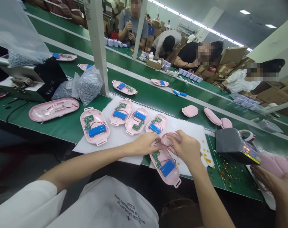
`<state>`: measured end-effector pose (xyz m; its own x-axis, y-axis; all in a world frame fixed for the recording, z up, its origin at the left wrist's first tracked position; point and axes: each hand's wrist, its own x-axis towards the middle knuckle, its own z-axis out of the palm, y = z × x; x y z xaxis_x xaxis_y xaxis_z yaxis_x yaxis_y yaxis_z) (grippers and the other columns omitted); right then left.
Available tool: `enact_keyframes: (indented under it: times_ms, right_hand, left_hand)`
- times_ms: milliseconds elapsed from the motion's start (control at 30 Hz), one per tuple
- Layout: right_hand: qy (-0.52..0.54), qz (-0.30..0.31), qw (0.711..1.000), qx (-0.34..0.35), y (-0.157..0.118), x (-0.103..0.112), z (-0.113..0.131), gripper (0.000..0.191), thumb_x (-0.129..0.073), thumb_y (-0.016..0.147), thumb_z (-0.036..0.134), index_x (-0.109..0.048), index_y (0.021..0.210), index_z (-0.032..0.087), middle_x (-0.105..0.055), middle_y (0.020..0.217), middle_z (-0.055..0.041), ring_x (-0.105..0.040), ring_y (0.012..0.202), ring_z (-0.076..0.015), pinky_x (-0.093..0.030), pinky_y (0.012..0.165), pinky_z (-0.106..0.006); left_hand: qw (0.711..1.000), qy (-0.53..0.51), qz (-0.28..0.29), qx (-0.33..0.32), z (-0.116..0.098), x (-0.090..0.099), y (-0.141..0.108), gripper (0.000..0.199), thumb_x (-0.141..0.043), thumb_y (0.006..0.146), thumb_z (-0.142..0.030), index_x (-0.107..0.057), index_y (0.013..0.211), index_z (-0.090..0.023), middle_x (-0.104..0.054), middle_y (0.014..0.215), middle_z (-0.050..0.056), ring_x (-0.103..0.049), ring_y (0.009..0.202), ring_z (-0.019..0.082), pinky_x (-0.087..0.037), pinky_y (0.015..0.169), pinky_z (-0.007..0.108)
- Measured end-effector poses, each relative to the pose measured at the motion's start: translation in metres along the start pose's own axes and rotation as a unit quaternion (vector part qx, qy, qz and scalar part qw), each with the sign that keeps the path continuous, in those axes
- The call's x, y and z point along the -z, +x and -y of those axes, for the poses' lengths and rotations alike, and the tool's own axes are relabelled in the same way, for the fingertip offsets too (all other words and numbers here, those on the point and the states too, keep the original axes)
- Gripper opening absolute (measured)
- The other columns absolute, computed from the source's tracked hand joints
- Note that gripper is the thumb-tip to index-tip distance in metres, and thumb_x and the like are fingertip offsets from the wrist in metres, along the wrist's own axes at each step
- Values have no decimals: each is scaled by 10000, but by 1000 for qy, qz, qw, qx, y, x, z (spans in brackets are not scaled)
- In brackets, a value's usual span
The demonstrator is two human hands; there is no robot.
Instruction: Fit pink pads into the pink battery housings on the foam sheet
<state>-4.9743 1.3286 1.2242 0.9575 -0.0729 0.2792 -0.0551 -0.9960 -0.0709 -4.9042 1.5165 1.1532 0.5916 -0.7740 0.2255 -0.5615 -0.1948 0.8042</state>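
Note:
My left hand (146,144) is closed at the upper end of a pink plastic shell (173,180); its fingertips meet near thin dark wires, and what they pinch is hidden. Inside this shell lie a blue battery pack (167,168) and a green circuit board (156,159). The shell's lower end juts past the table's front edge. My right hand (188,146) grips a second pink shell piece (167,138) by its right side, just above the first. Wires run between the two pieces.
Several open pink shells (95,139) with batteries and boards lie on a white foam sheet (191,129). A dark grey box (229,145) with a lit display stands right, beside another person's hand (274,180). Left are a bag of screws (89,85) and a post (96,47).

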Motion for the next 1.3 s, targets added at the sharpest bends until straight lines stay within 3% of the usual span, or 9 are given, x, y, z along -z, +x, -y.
enact_keyframes:
  times_ms: [133, 267, 333, 400, 533, 700, 933, 1100, 1300]
  right_hand:
    - [-40, -68, 997, 26, -7, -7, 3, 472, -391, 981, 518, -630, 769, 171, -619, 622, -50, -522, 552, -146, -204, 531, -241]
    - [-49, -73, 996, 31, -9, -12, 8, 470, -361, 999, 491, -615, 771, 168, -614, 629, -56, -516, 565, -147, -196, 543, -245]
    - [-38, -53, 998, 26, -8, -11, 9, 416, -401, 986, 474, -610, 788, 174, -625, 642, -50, -522, 568, -151, -205, 550, -245]
    - [-32, -26, 999, 13, -6, -8, 11, 341, -441, 969, 438, -608, 822, 179, -635, 655, -45, -534, 574, -158, -209, 554, -246]
    - [-52, 31, 998, -21, -2, -1, 13, 200, -531, 914, 361, -605, 854, 185, -657, 692, -49, -576, 610, -181, -214, 557, -250]
    - [-58, 99, 993, -19, 2, 1, 17, 155, -571, 896, 336, -604, 847, 193, -686, 744, -52, -614, 671, -196, -241, 567, -248]
    - [-32, 177, 984, 4, 3, -3, 18, 122, -569, 905, 307, -636, 898, 204, -696, 769, -39, -634, 713, -190, -279, 595, -253]
    - [32, 176, 984, 12, 2, -11, 11, 116, -600, 895, 309, -661, 922, 213, -709, 809, -33, -660, 761, -203, -347, 642, -256]
    - [152, 196, 968, 23, 3, -5, 7, 215, -641, 872, 269, -663, 1071, 191, -733, 1013, -61, -685, 943, -207, -460, 808, -261]
  left_hand:
    - [994, 76, -31, -67, -1, -12, -10, 168, -562, 965, -254, -687, 951, -143, -670, 1127, 106, -636, 1021, 231, -516, 886, 351]
    - [982, 74, -31, -170, -10, -7, -26, 202, -530, 979, -271, -675, 898, -156, -548, 1362, 143, -529, 1247, 289, -447, 1045, 427]
    - [989, 17, -21, -143, -15, -5, -28, 159, -492, 972, -213, -636, 920, -169, -573, 1309, 130, -570, 1185, 256, -469, 1009, 401]
    - [996, -46, -46, -55, -19, -5, -24, 80, -499, 937, -198, -569, 972, -181, -627, 1144, 95, -644, 969, 205, -518, 849, 345]
    - [990, -61, -81, 93, -24, -7, -9, 225, -563, 906, -341, -483, 1059, -197, -646, 1045, 58, -659, 773, 197, -484, 699, 330]
    - [982, -41, 7, 186, -22, -3, 7, 390, -623, 864, -492, -512, 1106, -208, -696, 839, 16, -669, 826, 261, -451, 675, 317]
    - [970, -156, 92, 164, -7, 1, 5, 212, -592, 869, -365, -653, 957, -183, -673, 676, -12, -660, 666, 176, -424, 606, 235]
    - [989, -74, 24, 125, -4, -1, 2, 175, -571, 863, -305, -593, 766, -162, -618, 645, -7, -570, 609, 151, -367, 579, 243]
    - [999, -5, 7, 50, -9, 1, 5, 390, -432, 910, -508, -583, 792, -168, -650, 831, 66, -576, 773, 221, -441, 742, 319]
